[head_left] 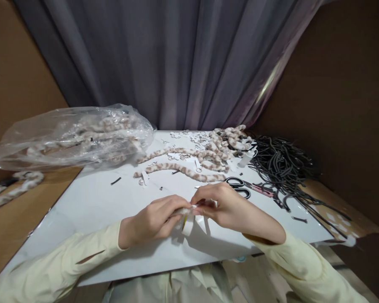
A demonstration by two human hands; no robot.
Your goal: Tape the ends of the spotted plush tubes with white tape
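Observation:
My left hand (159, 216) is closed round a short length of white plush cord (183, 211), most of it hidden in the fingers. The fingertips of my right hand (217, 205) pinch together at the cord's end; whether a smaller piece is between them I cannot make out. Just below both hands, a roll of white tape (188, 226) stands on edge, showing a yellowish inner side. Beyond my right hand lie black-handled scissors (235, 182), partly covered by the hand. Two spotted brown-and-white plush cords (183, 170) stretch across the table behind.
A clear plastic bag (66, 130) of plush cords fills the back left. At right spreads a heap of black cords (281, 160), with a pink-handled tool (262, 190) and a small white bottle (246, 156) nearby. Metal clasps (198, 138) lie scattered on the white table (91, 210).

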